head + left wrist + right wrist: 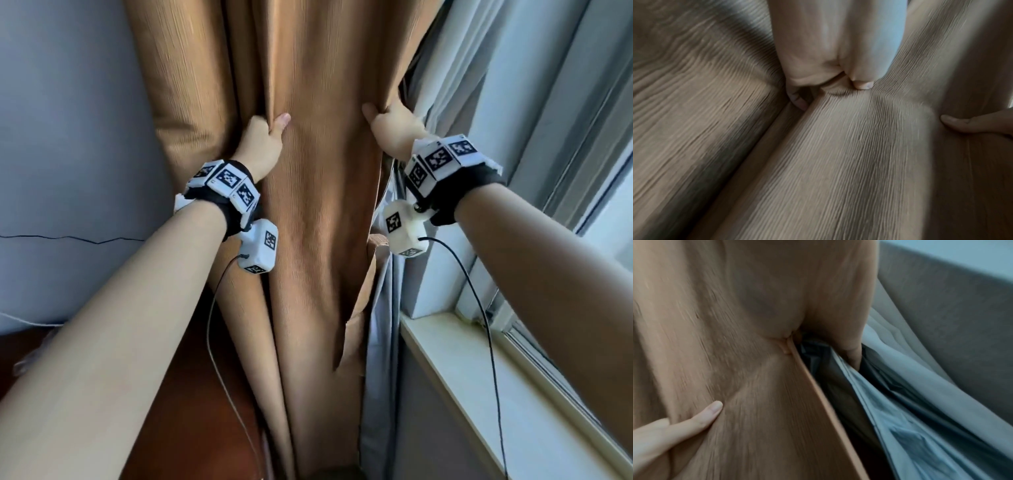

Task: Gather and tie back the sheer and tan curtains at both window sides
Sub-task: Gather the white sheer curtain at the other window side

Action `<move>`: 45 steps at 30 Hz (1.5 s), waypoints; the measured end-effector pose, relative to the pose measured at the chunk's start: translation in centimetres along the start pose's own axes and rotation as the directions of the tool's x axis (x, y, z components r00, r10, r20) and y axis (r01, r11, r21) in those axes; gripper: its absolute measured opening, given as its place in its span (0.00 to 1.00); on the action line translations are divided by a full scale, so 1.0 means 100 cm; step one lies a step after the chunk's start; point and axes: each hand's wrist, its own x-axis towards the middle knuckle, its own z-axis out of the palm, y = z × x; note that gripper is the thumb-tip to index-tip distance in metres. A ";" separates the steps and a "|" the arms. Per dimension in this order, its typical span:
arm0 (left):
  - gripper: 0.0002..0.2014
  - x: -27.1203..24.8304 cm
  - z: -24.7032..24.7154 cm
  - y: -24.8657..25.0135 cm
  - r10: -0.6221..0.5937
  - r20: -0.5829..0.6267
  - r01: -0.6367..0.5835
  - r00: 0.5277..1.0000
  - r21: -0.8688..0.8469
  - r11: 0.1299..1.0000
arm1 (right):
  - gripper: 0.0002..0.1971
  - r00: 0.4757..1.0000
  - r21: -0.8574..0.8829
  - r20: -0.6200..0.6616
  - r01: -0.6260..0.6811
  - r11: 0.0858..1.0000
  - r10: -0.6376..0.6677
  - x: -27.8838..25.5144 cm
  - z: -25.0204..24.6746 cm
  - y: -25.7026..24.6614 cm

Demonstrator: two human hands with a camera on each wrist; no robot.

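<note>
Only from the right wrist, right hand [838, 331] fingers between tan curtain [756, 418] and sheer [920, 443].

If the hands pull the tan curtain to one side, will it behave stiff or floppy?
Probably floppy: the tan curtain hangs in soft folds and puckers where the left hand and right hand grip it. Its ribbed weave probably resists slipping.

We count one tan curtain [308, 205] and one sheer curtain [383, 342] beside it. We see two hands on the tan fabric: one left hand [262, 144] and one right hand [394, 128]. Each wrist carries one marker band, two in all [222, 185], with two cables [219, 342] trailing down. We count one windowsill [496, 394].
</note>
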 end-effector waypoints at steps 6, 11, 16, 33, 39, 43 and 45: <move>0.24 0.054 0.009 -0.021 0.062 0.003 -0.062 0.998 -0.039 0.997 | 0.30 0.999 0.027 -0.036 0.002 1.000 -0.001 0.037 0.023 0.000; 0.23 0.094 0.009 -0.031 0.115 0.035 -0.112 0.993 -0.079 0.990 | 0.30 0.997 0.001 -0.072 -0.028 1.000 0.028 0.065 0.037 -0.005; 0.23 0.132 0.007 -0.044 0.152 0.110 -0.139 0.982 -0.115 0.983 | 0.29 0.992 -0.013 -0.100 -0.083 0.996 0.081 0.087 0.052 -0.011; 0.23 0.063 0.011 -0.026 0.110 0.169 -0.118 0.979 0.043 0.992 | 0.34 0.998 0.177 0.042 -0.047 0.983 0.040 0.006 0.021 0.015; 0.27 -0.011 0.013 -0.018 0.060 -0.022 -0.052 0.998 0.268 0.962 | 0.42 0.989 0.370 0.133 0.015 0.929 -0.069 -0.093 -0.021 0.056; 0.25 -0.072 0.021 0.007 0.056 -0.171 0.018 0.984 0.403 0.915 | 0.20 0.986 0.285 0.107 0.094 0.954 -0.130 -0.160 -0.047 0.075; 0.26 -0.103 0.023 0.025 0.097 -0.247 0.030 0.964 0.466 0.884 | 0.23 0.980 0.256 0.141 0.098 0.962 -0.137 -0.183 -0.056 0.079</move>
